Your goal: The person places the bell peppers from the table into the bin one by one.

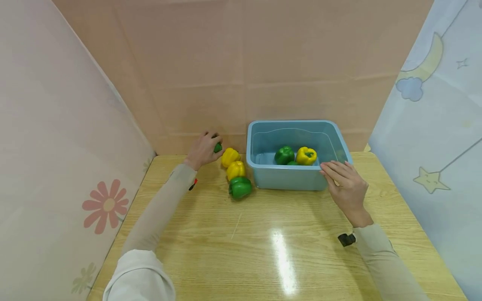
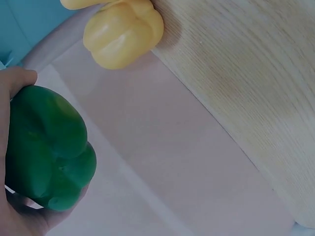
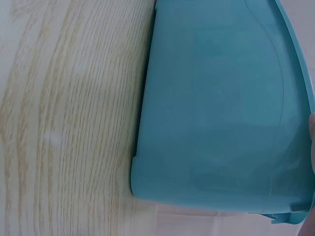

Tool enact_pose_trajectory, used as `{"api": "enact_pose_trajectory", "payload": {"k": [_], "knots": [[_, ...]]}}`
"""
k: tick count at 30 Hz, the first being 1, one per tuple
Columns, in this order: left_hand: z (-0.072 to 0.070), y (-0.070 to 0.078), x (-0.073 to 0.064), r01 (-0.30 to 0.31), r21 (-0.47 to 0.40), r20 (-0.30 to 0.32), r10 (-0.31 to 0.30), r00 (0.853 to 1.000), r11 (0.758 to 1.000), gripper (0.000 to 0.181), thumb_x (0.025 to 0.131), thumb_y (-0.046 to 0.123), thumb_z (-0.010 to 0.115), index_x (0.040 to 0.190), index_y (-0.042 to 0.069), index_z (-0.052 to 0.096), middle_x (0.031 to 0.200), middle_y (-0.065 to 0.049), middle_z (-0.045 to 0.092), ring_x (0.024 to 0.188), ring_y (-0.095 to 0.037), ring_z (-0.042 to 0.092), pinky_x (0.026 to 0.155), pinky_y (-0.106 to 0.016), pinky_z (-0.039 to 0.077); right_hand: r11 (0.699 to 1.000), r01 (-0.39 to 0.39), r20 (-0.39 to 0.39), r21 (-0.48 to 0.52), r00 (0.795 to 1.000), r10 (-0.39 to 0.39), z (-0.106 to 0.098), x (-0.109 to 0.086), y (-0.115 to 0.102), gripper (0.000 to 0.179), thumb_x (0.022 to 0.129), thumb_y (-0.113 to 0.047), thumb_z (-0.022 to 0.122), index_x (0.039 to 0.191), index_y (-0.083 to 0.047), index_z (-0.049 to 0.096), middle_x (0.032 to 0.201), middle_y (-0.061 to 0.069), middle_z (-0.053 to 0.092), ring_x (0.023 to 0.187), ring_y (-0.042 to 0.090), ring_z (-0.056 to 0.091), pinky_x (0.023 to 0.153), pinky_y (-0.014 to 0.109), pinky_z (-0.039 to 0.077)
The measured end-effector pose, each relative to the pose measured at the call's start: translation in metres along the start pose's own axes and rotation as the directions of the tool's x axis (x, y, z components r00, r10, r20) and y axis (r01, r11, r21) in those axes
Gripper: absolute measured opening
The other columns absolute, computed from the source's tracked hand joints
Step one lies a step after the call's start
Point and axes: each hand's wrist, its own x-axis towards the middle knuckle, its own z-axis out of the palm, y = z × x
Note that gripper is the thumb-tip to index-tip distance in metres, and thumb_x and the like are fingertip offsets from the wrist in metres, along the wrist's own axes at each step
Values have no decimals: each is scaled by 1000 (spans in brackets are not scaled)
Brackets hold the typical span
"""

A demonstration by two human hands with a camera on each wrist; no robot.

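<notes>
My left hand grips a green bell pepper, its fingers curled around the side; in the head view the hand hides most of it. Just to the right of that hand, two yellow bell peppers, a farther one and a nearer one, lie in a row with another green bell pepper. At the front right corner of a blue plastic bin, my right hand holds the rim, fingers over the top and thumb at the outer wall.
Inside the bin lie a green bell pepper, a yellow one and part of another green one behind the front rim. A pinkish backdrop stands right behind the wooden table; printed cloth panels flank both sides.
</notes>
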Motion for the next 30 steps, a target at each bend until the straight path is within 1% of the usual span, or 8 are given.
{"api": "enact_pose_trajectory", "payload": {"k": [4, 7, 10, 15, 18, 21, 25, 30], "knots": [[-2, 1, 2, -2, 0, 12, 2, 1000, 1000, 28, 100, 35, 74, 115, 11, 72, 131, -16, 67, 118, -43, 63, 89, -52, 63, 1000, 0, 3, -18, 1000, 0, -1, 1, -1, 41, 74, -1, 92, 113, -9, 85, 107, 13, 82, 95, 41, 78, 102, 61, 56], [-3, 2, 5, -3, -6, -1, 3, 1000, 1000, 28, 99, 34, 75, 114, 11, 72, 130, -15, 67, 116, -42, 63, 84, -52, 64, 1000, 1, 7, -22, 1000, -1, -1, 1, -1, 42, 74, -2, 92, 114, -11, 84, 108, 13, 82, 94, 41, 78, 98, 66, 56], [-5, 2, 7, -16, -2, -21, 16, 1000, 1000, 28, 98, 34, 77, 112, 11, 73, 129, -14, 67, 114, -41, 64, 83, -51, 64, 1000, 2, 9, -23, 1000, -2, -1, 1, -1, 40, 76, -3, 91, 115, -10, 84, 108, 13, 82, 95, 41, 78, 101, 63, 56], [-10, 4, 12, -52, 4, -45, 52, 998, 999, 27, 98, 34, 76, 109, 10, 72, 126, -15, 69, 109, -40, 65, 86, -49, 63, 1000, 3, 13, -26, 1000, -3, 0, 2, -1, 35, 80, -6, 90, 114, -9, 84, 108, 13, 82, 95, 41, 78, 104, 60, 56], [-14, 6, 14, -67, -14, -61, 66, 996, 998, 26, 97, 33, 76, 107, 10, 72, 123, -15, 69, 103, -38, 65, 83, -48, 62, 1000, 1, 12, -23, 1000, -1, -1, 2, -1, 35, 79, -5, 90, 113, -9, 85, 108, 12, 82, 95, 40, 78, 107, 55, 55], [-17, 8, 18, -74, -35, -75, 71, 995, 997, 25, 96, 32, 77, 107, 10, 72, 120, -15, 69, 97, -37, 64, 78, -47, 61, 1000, -2, 13, -21, 1000, 2, -1, 3, -1, 35, 78, -4, 91, 113, -8, 85, 109, 12, 82, 95, 40, 78, 108, 54, 55], [-21, 11, 22, -74, -42, -75, 71, 995, 996, 26, 96, 33, 77, 107, 10, 71, 116, -14, 69, 94, -35, 63, 75, -46, 61, 1000, -2, 13, -24, 1000, 3, -1, 3, -1, 34, 77, -3, 91, 110, -7, 85, 108, 12, 82, 95, 40, 78, 107, 56, 55], [-25, 14, 27, -67, -28, -61, 65, 996, 997, 29, 96, 36, 76, 108, 10, 71, 117, -13, 69, 95, -34, 63, 75, -45, 62, 1000, 1, 12, -19, 1000, -1, -2, 3, -1, 37, 76, -3, 91, 112, -8, 85, 108, 12, 82, 94, 40, 78, 113, 48, 53]]}}
